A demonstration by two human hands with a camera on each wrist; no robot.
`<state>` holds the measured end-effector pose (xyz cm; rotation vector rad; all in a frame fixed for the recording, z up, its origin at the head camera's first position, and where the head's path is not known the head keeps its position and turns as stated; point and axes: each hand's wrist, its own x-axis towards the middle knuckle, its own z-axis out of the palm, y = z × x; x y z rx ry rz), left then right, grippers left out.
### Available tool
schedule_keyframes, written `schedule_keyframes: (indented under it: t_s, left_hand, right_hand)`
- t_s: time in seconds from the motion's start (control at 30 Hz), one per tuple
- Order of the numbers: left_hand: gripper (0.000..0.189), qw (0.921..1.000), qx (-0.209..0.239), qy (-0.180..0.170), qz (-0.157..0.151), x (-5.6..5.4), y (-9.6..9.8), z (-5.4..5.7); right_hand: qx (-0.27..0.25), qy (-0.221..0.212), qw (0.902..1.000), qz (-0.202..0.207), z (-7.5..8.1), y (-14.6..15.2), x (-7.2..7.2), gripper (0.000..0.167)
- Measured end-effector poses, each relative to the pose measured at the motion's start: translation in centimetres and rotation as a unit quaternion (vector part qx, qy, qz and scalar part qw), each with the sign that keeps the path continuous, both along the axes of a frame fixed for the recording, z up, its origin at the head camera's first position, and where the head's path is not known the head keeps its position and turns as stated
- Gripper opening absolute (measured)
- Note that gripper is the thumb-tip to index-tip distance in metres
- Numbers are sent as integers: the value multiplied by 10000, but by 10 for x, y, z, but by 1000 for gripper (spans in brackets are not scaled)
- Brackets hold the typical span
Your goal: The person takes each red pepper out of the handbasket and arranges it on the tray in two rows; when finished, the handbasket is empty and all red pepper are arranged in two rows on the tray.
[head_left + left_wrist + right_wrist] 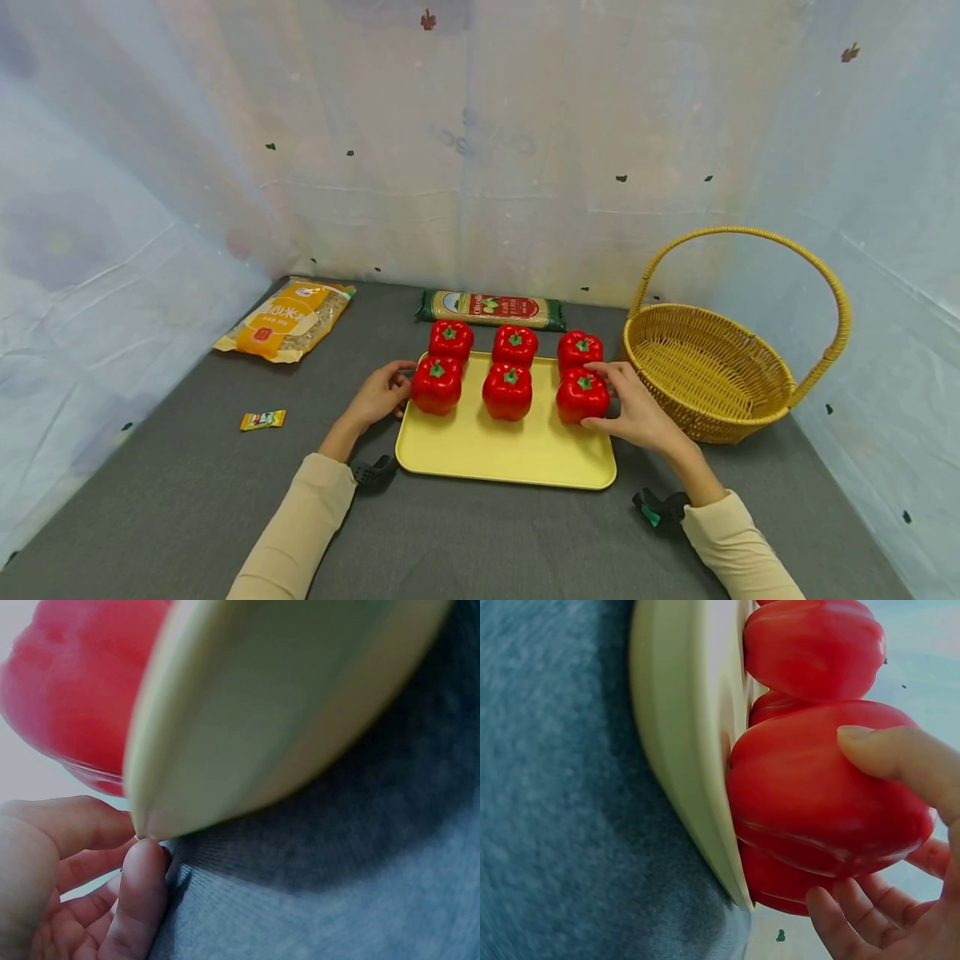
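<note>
Red bell peppers with green stems stand in two rows of three on a yellow tray (504, 460). At the tray's left edge my left hand (381, 393) pinches the rim (150, 817) between thumb and finger, beside the front left bell pepper (437, 386). My right hand (634, 409) holds the front right bell pepper (582, 395). In the right wrist view the thumb lies on that bell pepper (810, 787), with the fingers around its far side. It sits against the tray, and another bell pepper (814, 649) stands beside it.
A wicker basket (705, 375) with a tall handle stands right of the tray. Behind the tray lies a long pasta packet (491, 309). A bag of grain (288, 321) and a small snack packet (262, 420) lie to the left on the grey table.
</note>
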<state>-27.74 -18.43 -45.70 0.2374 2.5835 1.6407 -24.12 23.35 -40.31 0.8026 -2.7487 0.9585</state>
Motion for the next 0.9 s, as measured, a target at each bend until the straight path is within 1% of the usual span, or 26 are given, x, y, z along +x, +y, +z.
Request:
schedule_keyframes:
  t_s: [0.13,0.3,0.53,0.9]
  left_hand:
    - [38,10000,-54,25,6,-1,0,0]
    - [38,10000,29,87,-34,-1,-1,1]
    - [37,10000,12,56,-26,-1,-1,1]
    - [38,10000,-20,22,16,1,0,1]
  right_hand:
    - [-47,-21,10000,42,0,0,0,79]
    - [-73,-22,9999,103,0,1,-1,78]
    - [-16,-81,9999,146,4,3,0,77]
    - [42,-53,9997,243,3,5,0,80]
